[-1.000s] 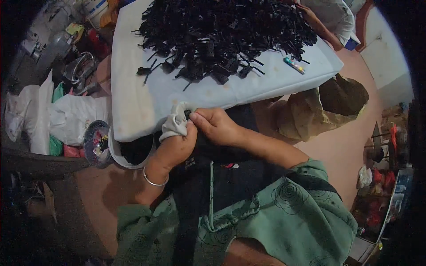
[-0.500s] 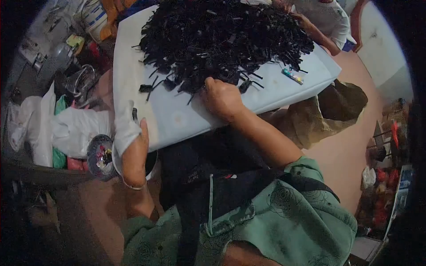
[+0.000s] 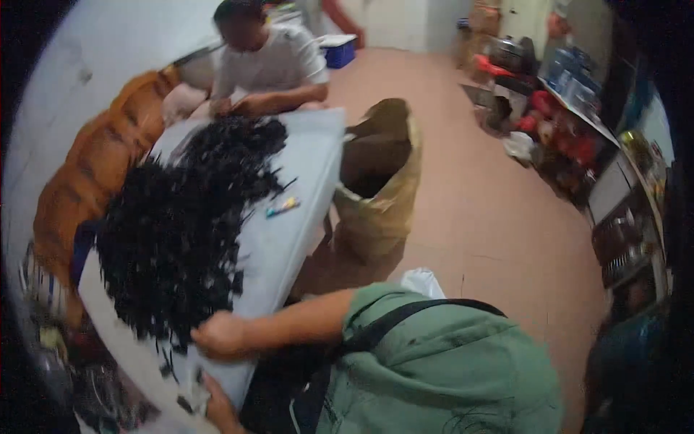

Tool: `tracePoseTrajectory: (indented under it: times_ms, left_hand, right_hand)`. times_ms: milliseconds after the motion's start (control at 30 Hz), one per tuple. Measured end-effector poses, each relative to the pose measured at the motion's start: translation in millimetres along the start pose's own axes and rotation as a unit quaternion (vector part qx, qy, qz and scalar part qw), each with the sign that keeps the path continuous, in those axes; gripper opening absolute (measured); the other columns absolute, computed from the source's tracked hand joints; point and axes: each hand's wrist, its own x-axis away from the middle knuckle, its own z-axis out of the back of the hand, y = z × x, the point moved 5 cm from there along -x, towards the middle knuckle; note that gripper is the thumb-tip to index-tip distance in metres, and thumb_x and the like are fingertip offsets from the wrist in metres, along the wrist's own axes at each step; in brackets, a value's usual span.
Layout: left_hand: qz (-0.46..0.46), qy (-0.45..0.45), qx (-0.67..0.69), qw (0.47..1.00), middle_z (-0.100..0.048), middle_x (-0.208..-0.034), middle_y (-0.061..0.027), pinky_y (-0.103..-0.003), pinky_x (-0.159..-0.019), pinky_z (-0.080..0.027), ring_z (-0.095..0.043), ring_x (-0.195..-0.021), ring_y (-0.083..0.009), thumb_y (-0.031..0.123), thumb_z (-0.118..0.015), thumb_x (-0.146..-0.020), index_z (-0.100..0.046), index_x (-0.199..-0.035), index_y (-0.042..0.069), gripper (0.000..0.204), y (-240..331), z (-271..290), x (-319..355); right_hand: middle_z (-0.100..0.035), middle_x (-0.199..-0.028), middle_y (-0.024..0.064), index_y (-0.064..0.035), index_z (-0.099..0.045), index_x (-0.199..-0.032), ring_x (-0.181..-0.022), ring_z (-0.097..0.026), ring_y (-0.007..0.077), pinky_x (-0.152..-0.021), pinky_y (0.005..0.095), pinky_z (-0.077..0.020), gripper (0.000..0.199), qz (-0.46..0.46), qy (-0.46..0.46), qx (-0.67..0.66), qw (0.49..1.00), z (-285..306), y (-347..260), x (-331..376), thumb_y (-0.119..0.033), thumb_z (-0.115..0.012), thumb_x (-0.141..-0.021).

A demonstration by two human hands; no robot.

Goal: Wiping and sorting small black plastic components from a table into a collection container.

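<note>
Locate the left hand lowest, beside the near end of the pale surface, with a whitish cloth-like covering at the fingers; cannot tell from the blur whether open or gripping. Locate the right hand next, at the near edge of the black pile, with bent fingers; cannot tell whether closed on a piece. Find a few loose black pieces on the bare surface between the left hand and the pile, and the bulk heaped beyond, along the surface. Judge each piece light and small enough for a fingertip pinch, probably with a firmer body and thin, bendable ends; treat those ends as prone to tangling. Take hold by the thicker body, and pick from the fringe rather than the middle, to avoid dragging neighbours along. Expect little fragility, but possible sliding on the smooth-looking surface. Note the small colourful item apart from the pile, the open tan sack past the surface's right edge, and, farthest, a co-worker in a white top behind the far end.
</note>
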Motion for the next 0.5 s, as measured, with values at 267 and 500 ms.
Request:
tracePoseTrajectory:
  times_ms: [267,500]
  left_hand:
    - [-0.137,-0.055,-0.346,0.927,-0.057,-0.088,-0.0199,-0.044,-0.075,-0.042,-0.055,-0.083,-0.0301,0.064,-0.040,-0.076,-0.041,-0.122,0.002,0.077,-32,-13,-30]
    - [0.117,-0.039,-0.169,0.978,-0.056,-0.087,-0.0223,-0.040,-0.073,-0.042,-0.054,-0.082,-0.0318,0.073,-0.038,-0.069,-0.056,-0.092,-0.008,0.086,17,15,2]
  right_hand:
    - [-0.054,-0.060,0.0149,-0.0001,-0.052,-0.075,-0.056,-0.056,0.0316,-0.050,0.0428,-0.0449,0.024,0.004,0.029,-0.035,0.999,21,-1,4,-0.024,-0.053,-0.072]
    - [-0.053,-0.059,0.0143,-0.0024,-0.052,-0.065,-0.057,-0.055,0.0330,-0.052,0.0433,-0.0448,0.026,0.035,-0.010,-0.038,0.999,19,-1,5,-0.028,-0.056,-0.070]
